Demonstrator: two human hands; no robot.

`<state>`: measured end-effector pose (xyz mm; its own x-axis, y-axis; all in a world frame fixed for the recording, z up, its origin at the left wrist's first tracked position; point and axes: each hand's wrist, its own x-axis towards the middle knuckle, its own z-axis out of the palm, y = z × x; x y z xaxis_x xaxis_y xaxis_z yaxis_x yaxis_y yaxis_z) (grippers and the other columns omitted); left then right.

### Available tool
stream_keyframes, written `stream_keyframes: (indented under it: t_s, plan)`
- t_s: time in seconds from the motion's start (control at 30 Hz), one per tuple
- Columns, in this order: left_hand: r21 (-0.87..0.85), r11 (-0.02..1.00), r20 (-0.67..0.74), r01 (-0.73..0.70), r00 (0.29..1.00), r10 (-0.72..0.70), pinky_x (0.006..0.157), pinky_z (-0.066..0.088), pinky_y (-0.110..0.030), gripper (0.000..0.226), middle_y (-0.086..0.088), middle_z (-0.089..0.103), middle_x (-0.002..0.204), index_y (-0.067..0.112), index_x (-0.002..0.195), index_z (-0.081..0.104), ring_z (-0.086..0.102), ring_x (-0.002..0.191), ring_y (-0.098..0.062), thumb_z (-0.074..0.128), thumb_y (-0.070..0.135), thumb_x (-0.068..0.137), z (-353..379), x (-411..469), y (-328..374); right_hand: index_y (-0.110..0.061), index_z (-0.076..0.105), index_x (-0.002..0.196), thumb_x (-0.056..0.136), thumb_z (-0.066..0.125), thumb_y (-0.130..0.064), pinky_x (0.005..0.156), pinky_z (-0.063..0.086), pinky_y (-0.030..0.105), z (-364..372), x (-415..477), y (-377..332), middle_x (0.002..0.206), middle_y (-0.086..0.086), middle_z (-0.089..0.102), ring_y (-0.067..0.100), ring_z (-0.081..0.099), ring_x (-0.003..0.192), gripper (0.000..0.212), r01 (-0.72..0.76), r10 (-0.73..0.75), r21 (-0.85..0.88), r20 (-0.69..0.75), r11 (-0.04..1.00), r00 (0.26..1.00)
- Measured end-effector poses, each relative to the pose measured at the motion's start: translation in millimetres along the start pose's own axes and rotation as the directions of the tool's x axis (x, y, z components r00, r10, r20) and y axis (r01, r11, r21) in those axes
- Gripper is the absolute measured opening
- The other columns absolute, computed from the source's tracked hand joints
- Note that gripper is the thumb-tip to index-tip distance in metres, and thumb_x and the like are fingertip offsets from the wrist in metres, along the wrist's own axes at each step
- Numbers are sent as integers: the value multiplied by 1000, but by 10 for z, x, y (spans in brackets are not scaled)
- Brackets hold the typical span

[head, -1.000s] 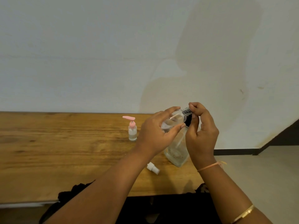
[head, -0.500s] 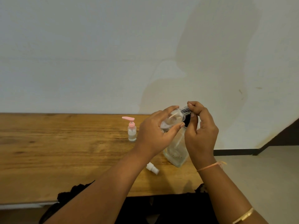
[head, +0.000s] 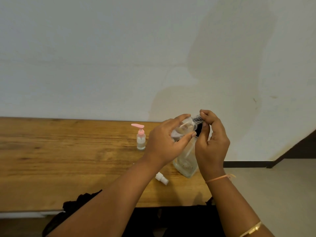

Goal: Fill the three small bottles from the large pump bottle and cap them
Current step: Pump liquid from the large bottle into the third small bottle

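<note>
My left hand (head: 164, 142) grips a small clear bottle (head: 183, 128), tilted with its threaded neck pointing up and right. My right hand (head: 212, 142) has its fingers curled at that neck and round the black pump head (head: 199, 130) of the large clear pump bottle (head: 186, 165). The large bottle stands on the wooden table (head: 68, 159), mostly hidden behind both hands. A small bottle with a pink pump cap (head: 141, 140) stands upright to the left. A white cap (head: 161, 178) lies on its side near the table's front edge.
The table butts against a pale wall; its right end is just past the large bottle, with floor beyond. Dark cloth (head: 77, 202) hangs at the front edge below my arms.
Both hands stay at the small bottle's neck and the pump head; they have only crept slightly upward together.
</note>
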<state>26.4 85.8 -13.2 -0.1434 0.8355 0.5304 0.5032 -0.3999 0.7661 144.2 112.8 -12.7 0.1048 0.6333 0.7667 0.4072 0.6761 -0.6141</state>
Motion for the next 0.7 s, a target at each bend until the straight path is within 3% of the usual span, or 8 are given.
stream_keyframes:
  t_s: [0.33,0.7]
  plan:
    - [-7,1000,23,27,999,-26,82,54,-29,50,10,68,105,34,125,57,61,98,-2,65,49,78,53,5,-73,1,61,111,86,46,13,89,38,5,1,-3,129,112,-1,55,20,55,101,31,85,-81,-123,33,989,996]
    - [26,1000,8,0,1000,-1,80,53,-22,50,12,68,100,33,126,57,61,94,-2,65,47,78,21,12,-28,-2,62,109,85,47,12,88,36,2,-14,33,-12,112,-4,56,15,55,102,31,49,-49,-131,4,990,999]
